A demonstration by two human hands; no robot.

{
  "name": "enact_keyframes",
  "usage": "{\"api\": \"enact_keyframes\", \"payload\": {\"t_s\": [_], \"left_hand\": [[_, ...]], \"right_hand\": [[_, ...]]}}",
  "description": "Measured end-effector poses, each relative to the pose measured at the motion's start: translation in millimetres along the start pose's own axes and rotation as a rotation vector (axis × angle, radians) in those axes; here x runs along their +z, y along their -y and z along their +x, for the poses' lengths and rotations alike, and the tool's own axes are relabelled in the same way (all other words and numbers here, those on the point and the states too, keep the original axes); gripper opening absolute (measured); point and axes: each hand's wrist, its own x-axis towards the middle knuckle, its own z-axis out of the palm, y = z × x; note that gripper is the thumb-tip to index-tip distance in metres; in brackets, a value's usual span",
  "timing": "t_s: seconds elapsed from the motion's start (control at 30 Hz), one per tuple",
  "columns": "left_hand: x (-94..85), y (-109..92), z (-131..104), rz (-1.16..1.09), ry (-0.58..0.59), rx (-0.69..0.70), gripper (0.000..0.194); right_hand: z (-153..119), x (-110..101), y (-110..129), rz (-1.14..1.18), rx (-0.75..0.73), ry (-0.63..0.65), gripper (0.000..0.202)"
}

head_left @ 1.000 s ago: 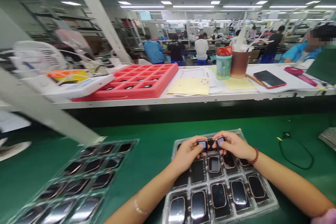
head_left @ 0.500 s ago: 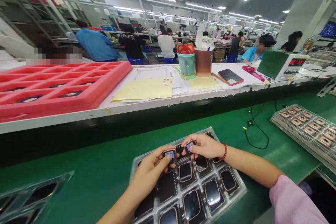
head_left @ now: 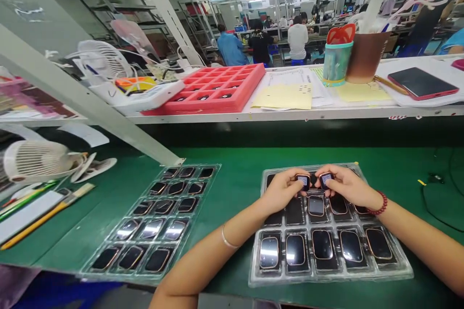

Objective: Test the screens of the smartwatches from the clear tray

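Both hands over the right tray [head_left: 335, 225], a clear one set on the green bench [head_left: 232, 193]. My left hand [head_left: 281, 190] pinches the left unit [head_left: 302, 182] between thumb and fingers; my right hand [head_left: 350, 186] pinches the right unit [head_left: 326, 180] the same way. Both units are held near the tray's far edge, apart from each other, a printed code facing me on each; too small to read. Tray contents: near row, five gold-edged dark screens [head_left: 322, 246], one per cell. Middle row: a smaller gold-edged unit [head_left: 316, 206] sits in the third cell; the second cell shows only black, and I cannot tell whether it is filled. The row's left end is partly covered by my left wrist, its right end by my right wrist with the red bracelet [head_left: 379, 203]. Far row mostly hidden behind my fingers. Left tray [head_left: 216, 169], well apart: five rows of three dark screens, some washed out by glare. On the far shelf, the red tray [head_left: 250, 88] has small dark pieces in its near cells; the deeper cells are hard to see into. Green cup [head_left: 337, 65] holds something with red loops [head_left: 340, 34]; brown cup [head_left: 366, 58], touching or just beside it, holds pale items, blurred.
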Motion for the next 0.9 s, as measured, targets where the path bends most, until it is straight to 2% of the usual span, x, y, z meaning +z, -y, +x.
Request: {"api": "enact_keyframes", "payload": {"t_s": [0.17, 0.27, 0.37, 0.53, 0.63, 0.73, 0.9], "left_hand": [[-0.1, -0.4, -0.6, -0.030, 0.015, 0.002, 0.030], [1.8, -1.0, -0.1, -0.067, 0.001, 0.036, 0.027], [3.5, -1.4, 0.4, -0.076, -0.026, 0.074, 0.033], [1.7, -1.4, -0.4, -0.028, -0.017, 0.069, 0.020], [0.6, -1.1, -0.6, 0.005, -0.018, 0.056, 0.027], [0.9, -0.9, -0.1, -0.039, -0.029, 0.082, 0.035], [1.9, -1.3, 0.1, -0.061, -0.019, 0.078, 0.024]], "right_hand": [[0.5, -1.5, 0.0, 0.035, 0.022, -0.004, 0.028], [0.5, 0.6, 0.7, -0.048, -0.023, -0.020, 0.018], [-0.1, 2.8, 1.1, -0.074, -0.112, -0.007, 0.032], [0.0, 1.0, -0.2, -0.033, 0.002, 0.020, 0.028], [0.3, 1.7, 1.0, -0.081, -0.027, -0.006, 0.023], [-0.4, 3.7, 2.9, -0.098, -0.091, 0.012, 0.027], [-1.1, 4.4, 2.7, -0.047, -0.011, 0.049, 0.033]]}}
